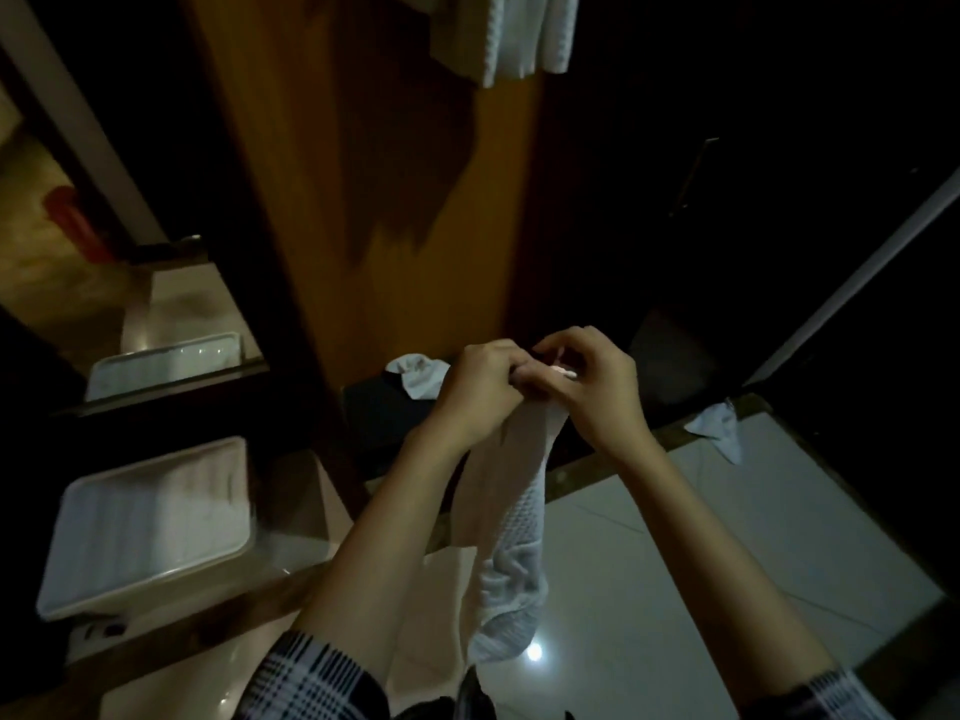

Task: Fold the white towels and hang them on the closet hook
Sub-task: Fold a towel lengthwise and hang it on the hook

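My left hand and right hand both pinch the top edge of a white towel — waffle-textured, hanging limp between my forearms. More towels hang above on the wooden closet door; crumpled one just behind.

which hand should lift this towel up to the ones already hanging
Right, probably. Both hands pinch the towel at its top, but the right hand sits closer under the hanging towels; the left hand could release.
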The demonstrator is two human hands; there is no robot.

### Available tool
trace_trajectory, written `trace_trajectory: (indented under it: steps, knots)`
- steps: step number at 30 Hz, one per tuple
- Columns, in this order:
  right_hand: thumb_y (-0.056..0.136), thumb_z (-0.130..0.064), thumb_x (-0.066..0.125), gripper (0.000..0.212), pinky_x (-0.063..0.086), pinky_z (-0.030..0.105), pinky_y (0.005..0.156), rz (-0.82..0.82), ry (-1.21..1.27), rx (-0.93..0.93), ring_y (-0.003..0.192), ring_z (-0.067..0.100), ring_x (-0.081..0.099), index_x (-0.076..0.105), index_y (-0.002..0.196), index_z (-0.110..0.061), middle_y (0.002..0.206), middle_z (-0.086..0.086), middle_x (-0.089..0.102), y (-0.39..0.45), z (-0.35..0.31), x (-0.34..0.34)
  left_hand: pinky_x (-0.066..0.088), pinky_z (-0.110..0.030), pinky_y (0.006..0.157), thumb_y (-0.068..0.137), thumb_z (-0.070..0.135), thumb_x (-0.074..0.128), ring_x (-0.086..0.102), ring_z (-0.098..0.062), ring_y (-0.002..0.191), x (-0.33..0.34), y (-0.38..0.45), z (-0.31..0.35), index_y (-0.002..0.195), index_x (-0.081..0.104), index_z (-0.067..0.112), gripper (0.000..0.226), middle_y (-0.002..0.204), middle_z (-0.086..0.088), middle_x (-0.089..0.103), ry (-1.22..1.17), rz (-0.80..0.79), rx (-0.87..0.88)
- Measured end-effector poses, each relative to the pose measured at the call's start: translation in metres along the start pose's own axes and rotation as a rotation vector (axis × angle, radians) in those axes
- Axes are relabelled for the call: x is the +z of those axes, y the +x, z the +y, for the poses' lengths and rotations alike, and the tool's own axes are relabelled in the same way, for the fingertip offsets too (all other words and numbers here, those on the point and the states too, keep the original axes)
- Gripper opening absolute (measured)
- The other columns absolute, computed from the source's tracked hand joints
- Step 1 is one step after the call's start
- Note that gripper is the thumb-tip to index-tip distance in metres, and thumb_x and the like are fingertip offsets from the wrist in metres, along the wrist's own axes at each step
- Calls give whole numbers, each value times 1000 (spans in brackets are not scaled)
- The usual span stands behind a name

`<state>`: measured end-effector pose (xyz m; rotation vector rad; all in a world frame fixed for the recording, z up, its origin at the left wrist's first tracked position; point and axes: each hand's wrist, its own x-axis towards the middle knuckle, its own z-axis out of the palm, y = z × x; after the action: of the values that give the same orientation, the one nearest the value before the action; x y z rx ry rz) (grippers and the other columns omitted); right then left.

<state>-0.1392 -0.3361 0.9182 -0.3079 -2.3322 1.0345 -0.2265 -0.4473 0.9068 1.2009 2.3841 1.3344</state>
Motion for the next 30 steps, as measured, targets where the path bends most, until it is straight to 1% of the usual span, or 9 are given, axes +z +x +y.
trace_trajectory:
  steps: [5, 9, 12, 14, 18, 23, 26, 28, 30]
  knots:
    - [80, -16, 72, 8, 42, 8, 67, 38, 37, -16, 77, -1, 59, 65, 81, -20, 78, -10, 62, 10, 32, -45, 28, -22, 53, 77, 11, 75, 43, -14, 61, 24, 36, 25, 67, 61, -6, 24, 69, -12, 53, -15, 47, 33]
    - [86, -4, 60, 18, 42, 5, 68, 119, 56, -86, 78, -8, 57, 60, 83, -21, 79, -16, 58, 29, 46, -72, 34, -9, 66, 72, 9, 77, 45, -5, 78, 48, 65, 35, 88, 68, 11, 18, 77, 13, 52, -103, 46, 92]
    - [92, -10, 55, 16, 43, 8, 66, 129, 147, -75, 76, -6, 56, 59, 83, -22, 78, -14, 58, 49, 53, -98, 37, -6, 79, 76, 7, 72, 46, 1, 94, 61, 82, 24, 109, 63, 16, 35, 98, 9, 51, -119, -103, 88]
    - [94, -15, 55, 16, 43, 9, 68, 99, 153, -76, 78, -6, 56, 60, 83, -25, 78, -15, 58, 64, 56, -115, 42, -15, 85, 81, 3, 65, 49, -1, 100, 68, 93, 10, 116, 60, 14, 38, 108, 7, 52, -128, -208, 27]
    - [94, -21, 54, 19, 41, 8, 67, 56, 142, -77, 77, -5, 55, 60, 80, -34, 76, -22, 59, 92, 67, -140, 49, -31, 78, 87, 5, 53, 59, -8, 88, 81, 117, -10, 108, 62, 21, 28, 96, -1, 63, -177, -206, -91]
    - [94, -17, 53, 28, 40, 21, 63, 172, 317, 0, 67, 9, 47, 55, 73, 1, 69, 5, 48, 114, 92, -159, 43, -13, 67, 88, 4, 50, 55, 7, 86, 92, 147, -29, 100, 60, 38, 38, 95, 18, 62, -109, -118, -166]
    - [93, -19, 54, 36, 40, 31, 63, 226, 418, 41, 68, 20, 44, 48, 71, 9, 70, 13, 45, 121, 107, -169, 42, -18, 67, 84, 0, 53, 55, -5, 85, 105, 156, -46, 92, 62, 30, 33, 92, 12, 62, 69, -161, -294]
    - [92, -21, 54, 33, 41, 28, 60, 262, 463, 64, 65, 18, 46, 49, 71, 3, 68, 10, 45, 126, 118, -179, 47, -32, 75, 86, 1, 53, 58, -17, 92, 118, 159, -59, 94, 64, 21, 24, 99, 0, 65, 166, -168, -420]
    - [92, -23, 53, 26, 42, 29, 61, 302, 504, 83, 66, 21, 46, 53, 75, -3, 70, 10, 47, 133, 127, -188, 43, -32, 72, 90, 8, 55, 58, -22, 89, 134, 157, -68, 96, 62, 15, 11, 98, -7, 64, 140, -127, -521]
